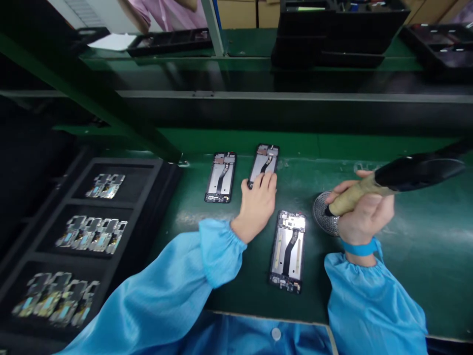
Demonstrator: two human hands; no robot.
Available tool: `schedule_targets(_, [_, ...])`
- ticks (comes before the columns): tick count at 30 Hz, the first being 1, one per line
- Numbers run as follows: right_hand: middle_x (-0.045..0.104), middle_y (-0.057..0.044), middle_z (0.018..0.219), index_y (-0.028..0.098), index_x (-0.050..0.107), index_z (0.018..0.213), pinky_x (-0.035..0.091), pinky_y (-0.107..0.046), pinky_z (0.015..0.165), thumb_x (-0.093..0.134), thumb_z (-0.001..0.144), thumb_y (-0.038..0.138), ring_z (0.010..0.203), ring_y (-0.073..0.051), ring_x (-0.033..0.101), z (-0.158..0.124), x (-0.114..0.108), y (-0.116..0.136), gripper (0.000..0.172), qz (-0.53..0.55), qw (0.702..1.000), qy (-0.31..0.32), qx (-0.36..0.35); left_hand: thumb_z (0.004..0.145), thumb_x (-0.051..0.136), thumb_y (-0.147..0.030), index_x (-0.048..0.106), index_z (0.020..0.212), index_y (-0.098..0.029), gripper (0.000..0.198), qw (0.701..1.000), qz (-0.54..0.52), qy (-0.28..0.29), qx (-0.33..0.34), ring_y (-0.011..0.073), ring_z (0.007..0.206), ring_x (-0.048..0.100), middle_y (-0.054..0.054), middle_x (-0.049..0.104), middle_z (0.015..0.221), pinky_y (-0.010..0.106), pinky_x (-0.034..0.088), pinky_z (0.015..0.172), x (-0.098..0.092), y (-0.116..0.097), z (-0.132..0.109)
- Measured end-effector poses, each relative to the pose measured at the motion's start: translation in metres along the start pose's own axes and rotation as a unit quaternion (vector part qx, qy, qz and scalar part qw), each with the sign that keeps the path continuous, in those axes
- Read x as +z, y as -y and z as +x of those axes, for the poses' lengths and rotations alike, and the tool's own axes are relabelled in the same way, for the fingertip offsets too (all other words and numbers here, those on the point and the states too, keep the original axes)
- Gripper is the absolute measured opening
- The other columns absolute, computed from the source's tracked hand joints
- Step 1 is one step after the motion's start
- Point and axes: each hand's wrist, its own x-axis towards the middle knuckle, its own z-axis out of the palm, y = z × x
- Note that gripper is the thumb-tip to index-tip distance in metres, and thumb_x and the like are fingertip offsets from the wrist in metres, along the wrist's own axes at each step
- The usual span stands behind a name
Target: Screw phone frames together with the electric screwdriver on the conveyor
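Head view: nearest, an open phone frame [287,250] lies between the hands. The right hand [364,209] grips an electric screwdriver [399,178] over a round screw dish [324,213]. Farther, the left hand [257,203] lies flat, fingers on another phone frame [263,164].

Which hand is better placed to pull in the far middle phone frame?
Left. The left hand already rests on the far middle phone frame, while the right hand grips the electric screwdriver over the screw dish.
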Motion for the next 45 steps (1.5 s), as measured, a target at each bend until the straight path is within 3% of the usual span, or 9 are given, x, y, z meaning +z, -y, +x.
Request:
schedule_targets(3, [0.060,0.002,0.062,0.025,0.072,0.106,0.044,-0.032,0.033,0.062,0.097,0.068,0.039,-0.017,0.053,-0.003,0.005,-0.008,0.044,0.030,0.999,-0.034,-0.004,0.110,0.041,-0.014,0.053,0.162,-0.018,0.053,1.000,-0.002,0.002,0.005,0.0380,0.140,0.062,0.018,0.060,0.161,0.066,0.048,0.111,-0.011,0.007,-0.036])
schedule_targets(7, [0.060,0.001,0.061,0.025,0.073,0.102,0.041,-0.033,0.032,0.065,0.093,0.068,0.038,-0.018,0.052,0.000,0.002,-0.009,0.045,0.022,0.998,-0.059,-0.004,0.111,0.047,-0.018,0.055,0.159,-0.018,0.049,1.000,-0.027,-0.007,0.000,0.0379,0.136,0.065,0.021,0.062,0.158,0.066,0.048,0.112,-0.020,0.010,-0.053])
schedule_targets(11, [0.064,-0.001,0.068,0.029,0.072,0.111,0.047,-0.036,0.036,0.056,0.095,0.066,0.044,-0.020,0.057,0.000,-0.006,0.005,0.044,0.060,0.998,-0.024,-0.004,0.111,0.056,-0.025,0.066,0.143,-0.020,0.033,0.985,-0.121,-0.011,0.120,0.0318,0.148,0.057,0.015,0.062,0.158,0.054,0.048,0.120,-0.018,0.003,-0.051])
schedule_targets(14, [0.065,-0.001,0.069,0.030,0.071,0.114,0.050,-0.039,0.040,0.045,0.100,0.066,0.047,-0.022,0.060,-0.007,0.000,0.016,0.046,0.084,0.996,0.006,0.014,0.112,0.059,-0.031,0.072,0.129,-0.021,0.024,0.966,-0.183,0.010,0.185,0.0306,0.148,0.058,0.011,0.066,0.153,0.052,0.048,0.123,-0.014,-0.001,-0.052])
schedule_targets(20, [0.062,0.001,0.066,0.028,0.073,0.113,0.051,-0.039,0.043,0.054,0.099,0.063,0.046,-0.021,0.059,-0.021,0.027,0.018,0.042,0.061,0.998,0.010,0.032,0.110,0.060,-0.025,0.072,0.128,-0.021,0.022,0.960,-0.208,0.027,0.183,0.0302,0.144,0.061,0.012,0.067,0.150,0.052,0.050,0.122,-0.012,0.000,-0.056])
schedule_targets(26, [0.060,0.003,0.066,0.032,0.073,0.114,0.047,-0.038,0.042,0.050,0.098,0.067,0.043,-0.019,0.055,-0.024,0.025,0.011,0.045,0.054,0.997,-0.002,0.050,0.110,0.060,-0.024,0.071,0.128,-0.020,0.022,0.962,-0.199,0.028,0.187,0.0308,0.144,0.060,0.012,0.066,0.150,0.053,0.050,0.121,-0.013,0.000,-0.056])
schedule_targets(37, [0.063,0.003,0.063,0.027,0.067,0.104,0.045,-0.033,0.035,0.064,0.090,0.074,0.040,-0.019,0.053,-0.028,0.032,0.006,0.049,0.098,0.994,0.024,0.042,0.111,0.058,-0.027,0.074,0.127,-0.021,0.023,0.961,-0.206,0.029,0.184,0.0311,0.142,0.060,0.012,0.067,0.148,0.054,0.048,0.123,-0.012,-0.001,-0.055])
schedule_targets(40, [0.063,0.003,0.063,0.027,0.070,0.108,0.047,-0.034,0.036,0.060,0.092,0.073,0.041,-0.019,0.055,-0.025,0.027,0.006,0.049,0.079,0.996,0.015,0.025,0.109,0.061,-0.023,0.073,0.128,-0.021,0.023,0.962,-0.205,0.028,0.181,0.0318,0.138,0.062,0.012,0.067,0.147,0.053,0.053,0.117,-0.013,-0.001,-0.056])
schedule_targets(45, [0.066,0.000,0.066,0.026,0.068,0.107,0.052,-0.036,0.038,0.050,0.096,0.069,0.044,-0.020,0.059,-0.006,-0.002,0.007,0.048,0.087,0.995,-0.036,0.018,0.108,0.060,-0.020,0.072,0.127,-0.019,0.022,0.959,-0.229,0.021,0.165,0.0312,0.126,0.064,0.012,0.067,0.144,0.050,0.060,0.104,-0.012,-0.001,-0.058])
